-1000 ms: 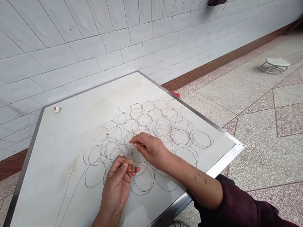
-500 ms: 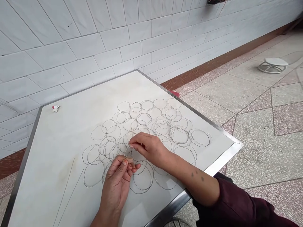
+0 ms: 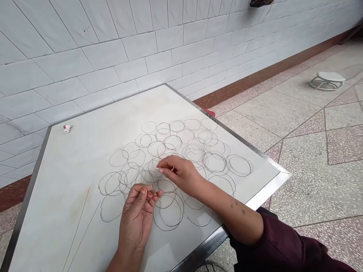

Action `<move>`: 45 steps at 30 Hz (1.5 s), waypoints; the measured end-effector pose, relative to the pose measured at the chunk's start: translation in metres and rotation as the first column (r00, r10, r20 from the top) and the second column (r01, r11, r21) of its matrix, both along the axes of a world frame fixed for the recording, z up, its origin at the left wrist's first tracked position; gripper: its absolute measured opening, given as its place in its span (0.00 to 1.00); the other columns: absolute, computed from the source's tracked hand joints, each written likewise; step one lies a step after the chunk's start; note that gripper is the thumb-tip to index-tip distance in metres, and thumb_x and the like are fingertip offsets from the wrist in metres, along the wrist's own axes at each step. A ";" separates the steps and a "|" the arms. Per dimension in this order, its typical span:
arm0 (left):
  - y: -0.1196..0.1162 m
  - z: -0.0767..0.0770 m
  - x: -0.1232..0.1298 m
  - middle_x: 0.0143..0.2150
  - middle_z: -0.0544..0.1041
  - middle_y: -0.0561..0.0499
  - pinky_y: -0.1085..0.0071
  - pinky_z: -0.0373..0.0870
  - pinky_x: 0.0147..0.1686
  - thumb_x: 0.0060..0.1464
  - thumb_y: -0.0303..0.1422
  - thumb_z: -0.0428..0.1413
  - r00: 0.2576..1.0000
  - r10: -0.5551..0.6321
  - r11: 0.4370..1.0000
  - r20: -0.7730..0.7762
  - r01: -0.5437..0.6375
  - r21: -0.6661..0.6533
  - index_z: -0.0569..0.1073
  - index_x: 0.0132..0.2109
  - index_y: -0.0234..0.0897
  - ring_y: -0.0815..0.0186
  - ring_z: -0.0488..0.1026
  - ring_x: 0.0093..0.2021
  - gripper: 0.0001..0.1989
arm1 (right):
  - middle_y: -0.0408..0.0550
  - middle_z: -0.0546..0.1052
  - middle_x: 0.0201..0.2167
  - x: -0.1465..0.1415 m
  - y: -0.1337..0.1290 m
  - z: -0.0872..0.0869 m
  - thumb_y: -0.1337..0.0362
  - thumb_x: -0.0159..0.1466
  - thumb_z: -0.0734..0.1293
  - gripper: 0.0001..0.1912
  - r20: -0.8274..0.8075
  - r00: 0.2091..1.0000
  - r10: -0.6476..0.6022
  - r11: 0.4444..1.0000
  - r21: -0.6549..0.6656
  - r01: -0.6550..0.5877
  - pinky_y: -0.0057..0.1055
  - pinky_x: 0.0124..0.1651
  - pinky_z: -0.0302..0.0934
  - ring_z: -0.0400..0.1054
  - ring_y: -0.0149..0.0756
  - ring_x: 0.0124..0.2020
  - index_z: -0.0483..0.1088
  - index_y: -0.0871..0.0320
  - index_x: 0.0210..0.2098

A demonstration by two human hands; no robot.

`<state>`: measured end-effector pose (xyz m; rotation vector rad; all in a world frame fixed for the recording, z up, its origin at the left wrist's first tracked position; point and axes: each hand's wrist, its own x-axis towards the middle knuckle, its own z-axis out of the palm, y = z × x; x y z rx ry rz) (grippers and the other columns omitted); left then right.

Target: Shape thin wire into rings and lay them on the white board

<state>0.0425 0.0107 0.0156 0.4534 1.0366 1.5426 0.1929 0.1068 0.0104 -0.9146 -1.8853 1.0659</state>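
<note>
Over the near middle of the table, my left hand point(image 3: 138, 211) is closed, its thumb and forefinger pinching a thin wire; the wire's full shape is hard to make out. A small flat tan patch shows by those fingertips, and I cannot tell what it is. Just above and to the right, my right hand point(image 3: 181, 174) pinches thinly between thumb and forefinger, at what looks like the same wire's other part. Beneath and around both hands lie many overlapping thin wire rings point(image 3: 182, 217), flat on the white table point(image 3: 93, 151).
Two straight wires point(image 3: 78, 232) lie at the table's left front. A small white and red object point(image 3: 67, 129) sits near the far left corner. Metal edging point(image 3: 244, 145) borders the table. A white tiled wall point(image 3: 127, 49) stands behind; a low round stool point(image 3: 327, 80) is on the floor.
My left hand has moved slightly left and up, and my right hand slightly up and right, so their fingertips are farther apart. The rings on the table look the same.
</note>
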 end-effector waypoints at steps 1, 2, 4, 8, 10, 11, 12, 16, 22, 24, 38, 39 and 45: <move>0.000 0.000 -0.001 0.26 0.71 0.55 0.66 0.76 0.45 0.48 0.32 0.68 1.000 0.015 1.000 0.021 -0.015 0.002 0.75 0.29 0.37 0.70 0.71 0.30 0.09 | 0.44 0.76 0.36 0.001 0.001 0.002 0.60 0.69 0.64 0.07 -0.030 0.999 0.026 0.995 -0.091 -0.029 0.30 0.36 0.66 0.71 0.32 0.34 0.72 0.54 0.42; 0.001 -0.001 -0.002 0.27 0.72 0.55 0.66 0.76 0.46 0.48 0.32 0.68 0.998 0.036 0.999 0.046 -0.036 0.005 0.75 0.29 0.37 0.71 0.71 0.30 0.09 | 0.45 0.76 0.36 0.003 0.002 0.003 0.57 0.70 0.63 0.10 -0.064 0.996 0.060 0.981 -0.180 -0.071 0.29 0.34 0.66 0.71 0.31 0.33 0.72 0.55 0.43; 0.002 -0.002 -0.003 0.28 0.73 0.55 0.66 0.76 0.48 0.47 0.30 0.69 0.991 0.084 0.996 0.109 -0.085 0.008 0.75 0.30 0.37 0.71 0.72 0.31 0.08 | 0.46 0.76 0.38 0.005 0.002 0.005 0.52 0.72 0.59 0.16 -0.142 0.980 0.143 0.928 -0.326 -0.182 0.28 0.31 0.65 0.70 0.31 0.32 0.71 0.56 0.44; 0.003 -0.004 -0.006 0.29 0.73 0.56 0.68 0.76 0.48 0.47 0.28 0.69 0.963 0.156 0.987 0.219 -0.157 -0.012 0.75 0.32 0.39 0.69 0.76 0.36 0.09 | 0.44 0.75 0.36 0.004 -0.002 0.003 0.55 0.67 0.67 0.12 -0.323 0.897 0.302 0.750 -0.500 -0.432 0.27 0.33 0.65 0.69 0.29 0.33 0.70 0.56 0.44; 0.004 -0.004 -0.007 0.29 0.73 0.56 0.69 0.76 0.47 0.47 0.28 0.68 0.955 0.171 0.985 0.243 -0.170 -0.024 0.75 0.32 0.39 0.69 0.76 0.36 0.08 | 0.42 0.74 0.35 0.001 -0.005 0.000 0.59 0.63 0.71 0.11 -0.397 0.860 0.319 0.682 -0.534 -0.500 0.26 0.35 0.65 0.68 0.28 0.33 0.70 0.56 0.42; 0.004 -0.004 -0.007 0.28 0.74 0.56 0.70 0.76 0.46 0.47 0.28 0.68 0.952 0.176 0.984 0.252 -0.174 -0.029 0.75 0.32 0.38 0.69 0.76 0.36 0.09 | 0.42 0.74 0.34 -0.001 -0.006 -0.001 0.61 0.62 0.72 0.10 -0.422 0.851 0.313 0.668 -0.539 -0.513 0.26 0.36 0.65 0.68 0.28 0.34 0.71 0.56 0.41; 0.004 -0.004 -0.007 0.28 0.74 0.56 0.70 0.76 0.46 0.47 0.27 0.69 0.949 0.179 0.984 0.261 -0.176 -0.033 0.75 0.32 0.38 0.69 0.76 0.35 0.09 | 0.42 0.74 0.35 -0.003 -0.007 -0.002 0.61 0.62 0.72 0.10 -0.439 0.846 0.302 0.661 -0.543 -0.517 0.27 0.37 0.65 0.68 0.28 0.34 0.71 0.57 0.40; 0.004 -0.003 -0.006 0.29 0.75 0.56 0.72 0.77 0.45 0.44 0.27 0.70 0.940 0.198 0.980 0.276 -0.193 -0.046 0.75 0.32 0.37 0.70 0.76 0.34 0.10 | 0.42 0.74 0.33 -0.007 -0.008 -0.004 0.61 0.62 0.72 0.08 -0.452 0.850 0.272 0.662 -0.553 -0.506 0.28 0.39 0.65 0.67 0.27 0.33 0.72 0.58 0.36; 0.004 -0.003 -0.005 0.30 0.76 0.56 0.73 0.77 0.43 0.44 0.28 0.70 0.945 0.212 0.977 0.251 -0.207 -0.046 0.76 0.31 0.37 0.71 0.76 0.33 0.11 | 0.41 0.72 0.30 -0.009 -0.011 -0.002 0.60 0.62 0.71 0.08 -0.444 0.867 0.224 0.700 -0.546 -0.461 0.29 0.40 0.66 0.67 0.28 0.32 0.71 0.58 0.33; 0.004 -0.004 -0.004 0.30 0.76 0.56 0.72 0.77 0.43 0.44 0.28 0.70 0.947 0.209 0.978 0.243 -0.207 -0.034 0.75 0.31 0.38 0.71 0.76 0.34 0.11 | 0.40 0.71 0.29 -0.010 -0.013 -0.003 0.60 0.62 0.71 0.08 -0.425 0.884 0.195 0.723 -0.547 -0.423 0.30 0.39 0.67 0.67 0.29 0.32 0.70 0.57 0.33; 0.003 -0.005 -0.007 0.32 0.76 0.55 0.72 0.76 0.47 0.49 0.27 0.67 0.937 0.231 0.973 0.263 -0.224 -0.056 0.75 0.32 0.37 0.68 0.77 0.41 0.07 | 0.50 0.73 0.49 -0.009 -0.020 -0.008 0.67 0.71 0.60 0.08 0.030 0.978 0.205 0.924 0.325 -0.204 0.34 0.45 0.71 0.70 0.35 0.46 0.69 0.53 0.47; 0.003 -0.005 -0.007 0.32 0.76 0.55 0.72 0.76 0.46 0.49 0.27 0.67 0.936 0.231 0.973 0.266 -0.224 -0.059 0.75 0.32 0.38 0.69 0.77 0.40 0.07 | 0.49 0.74 0.47 -0.009 -0.020 -0.010 0.68 0.72 0.59 0.09 0.070 0.970 0.231 0.901 0.361 -0.240 0.34 0.47 0.70 0.70 0.36 0.48 0.69 0.53 0.47; 0.003 -0.006 -0.006 0.32 0.77 0.55 0.73 0.76 0.44 0.47 0.27 0.69 0.935 0.235 0.972 0.267 -0.218 -0.091 0.75 0.32 0.38 0.69 0.77 0.37 0.09 | 0.48 0.74 0.39 -0.011 -0.020 -0.020 0.68 0.72 0.59 0.09 0.151 0.971 0.184 0.895 0.381 -0.229 0.33 0.42 0.70 0.69 0.36 0.42 0.71 0.54 0.43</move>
